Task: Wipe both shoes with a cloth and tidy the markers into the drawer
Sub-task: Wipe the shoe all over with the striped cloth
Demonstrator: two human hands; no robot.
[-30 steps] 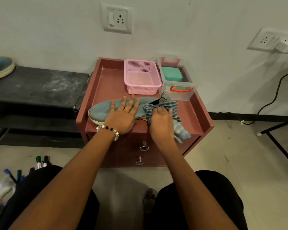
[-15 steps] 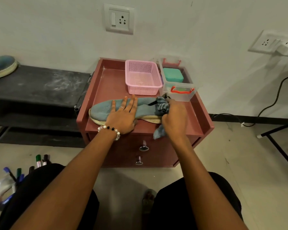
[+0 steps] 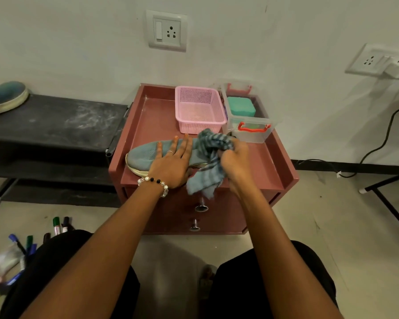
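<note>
Blue-grey knit shoe [image 3: 145, 155] lying on its side across the front of the red drawer cabinet's top [image 3: 148, 116], toe to the left. Left hand [image 3: 173, 162] flat on the shoe's middle, fingers straight and spread, pressing down; beaded bracelet [image 3: 153, 181] at the wrist. Right hand [image 3: 236, 157] with fingers curled tight round a blue checked cloth [image 3: 211, 148], bunched against the shoe's heel end, loose tail draped over the cabinet's front edge. Behind the shoe, pink mesh basket [image 3: 199, 109] and, just beside it to the right, clear box with red latches [image 3: 247, 116] holding a teal sponge [image 3: 241, 107]. Two round knobs [image 3: 200, 207] on the drawer fronts below. Second shoe [image 3: 5, 97] on the black bench [image 3: 55, 120] far left, well apart from the cabinet. Markers [image 3: 55, 226] standing on the floor at lower left, beside the person's knee.
</note>
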